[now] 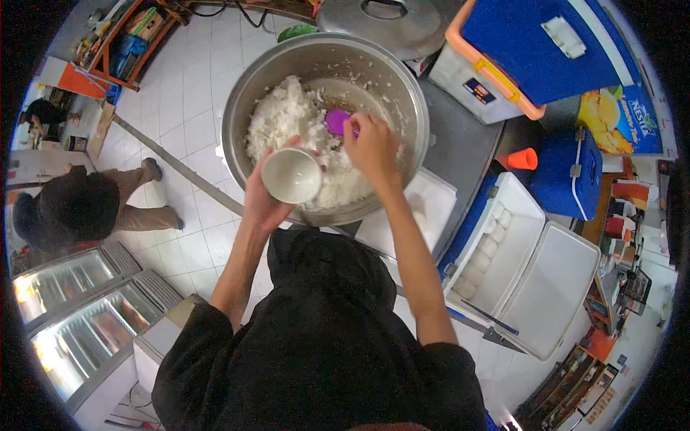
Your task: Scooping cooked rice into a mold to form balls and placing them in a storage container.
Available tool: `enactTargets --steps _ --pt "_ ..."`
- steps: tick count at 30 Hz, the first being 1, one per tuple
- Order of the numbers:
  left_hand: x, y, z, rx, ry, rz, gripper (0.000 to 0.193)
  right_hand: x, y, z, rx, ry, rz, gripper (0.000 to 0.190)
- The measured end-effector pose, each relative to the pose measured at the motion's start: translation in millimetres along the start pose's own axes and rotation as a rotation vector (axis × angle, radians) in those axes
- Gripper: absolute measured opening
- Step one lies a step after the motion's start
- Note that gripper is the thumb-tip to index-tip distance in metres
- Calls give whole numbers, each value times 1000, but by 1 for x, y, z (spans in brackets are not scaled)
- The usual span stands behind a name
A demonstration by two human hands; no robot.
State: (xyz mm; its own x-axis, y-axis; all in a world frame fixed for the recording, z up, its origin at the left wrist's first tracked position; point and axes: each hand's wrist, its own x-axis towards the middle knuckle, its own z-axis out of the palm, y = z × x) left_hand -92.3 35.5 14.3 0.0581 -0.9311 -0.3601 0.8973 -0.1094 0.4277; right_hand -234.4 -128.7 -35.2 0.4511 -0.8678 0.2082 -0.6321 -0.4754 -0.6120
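Note:
A large metal pot point(415, 102) stands in front of me, with cooked white rice point(285, 113) heaped mostly on its left and near sides. My left hand point(264, 194) holds a small white bowl point(291, 175) over the near left of the pot. The bowl's mouth faces up and its inside looks empty. In my right hand point(373, 148) is a purple scoop or paddle point(338, 122), its blade at the rice near the pot's middle. My fingers hide its handle.
Right of the pot, an open white cooler point(517, 237) contains several wrapped white rounds point(480, 261). White paper sheets point(436, 202) lie beside the pot. Behind are a metal lid point(383, 27), a blue-lidded box point(474, 81) and an orange cup point(523, 159). A person point(70, 207) is at left.

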Motion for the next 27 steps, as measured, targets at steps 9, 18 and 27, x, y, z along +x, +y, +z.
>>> enactTargets --steps 9,18,27 --pt "-46 88 -69 -65 253 396 60 58 111 111 -557 -453 140 23" --pt "-2 92 -127 516 539 774 63 66 73 110 -410 -444 121 28" --pt "-6 78 -111 579 668 886 71 139 40 117 -282 -256 -522 21"
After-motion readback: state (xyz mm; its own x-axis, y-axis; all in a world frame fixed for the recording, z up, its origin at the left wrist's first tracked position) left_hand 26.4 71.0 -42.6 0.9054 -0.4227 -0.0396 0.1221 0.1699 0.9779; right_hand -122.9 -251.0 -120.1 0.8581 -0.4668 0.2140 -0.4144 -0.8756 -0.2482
